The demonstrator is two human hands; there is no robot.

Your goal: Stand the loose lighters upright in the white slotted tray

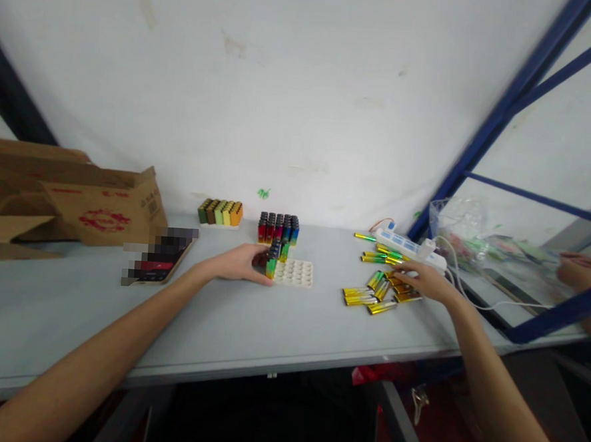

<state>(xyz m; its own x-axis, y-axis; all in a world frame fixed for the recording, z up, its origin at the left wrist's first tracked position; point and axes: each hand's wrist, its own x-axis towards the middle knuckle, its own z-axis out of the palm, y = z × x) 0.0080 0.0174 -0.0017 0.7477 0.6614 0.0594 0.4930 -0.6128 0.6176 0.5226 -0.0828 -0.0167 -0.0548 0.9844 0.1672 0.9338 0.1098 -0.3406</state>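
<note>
A white tray (295,273) with rows of round holes lies on the table. At its left end stand several green-and-yellow lighters (271,266) with dark tops. My left hand (245,263) is closed around these lighters, thumb in front and fingers behind, partly hidden. To the right, loose gold, silver and green lighters (361,296) lie scattered on their sides. Over the right part of this pile is my right hand (427,280), its fingers stretched out and apart, touching or just above the lighters. No lighter shows clearly gripped in it.
Behind the tray stand red and blue lighters (278,228); farther left is a filled tray of yellow, brown and green lighters (220,212). A phone (165,260) and cardboard box (110,210) lie left. A power strip (409,246) and blue frame (481,132) are right, near another person's hand (580,270).
</note>
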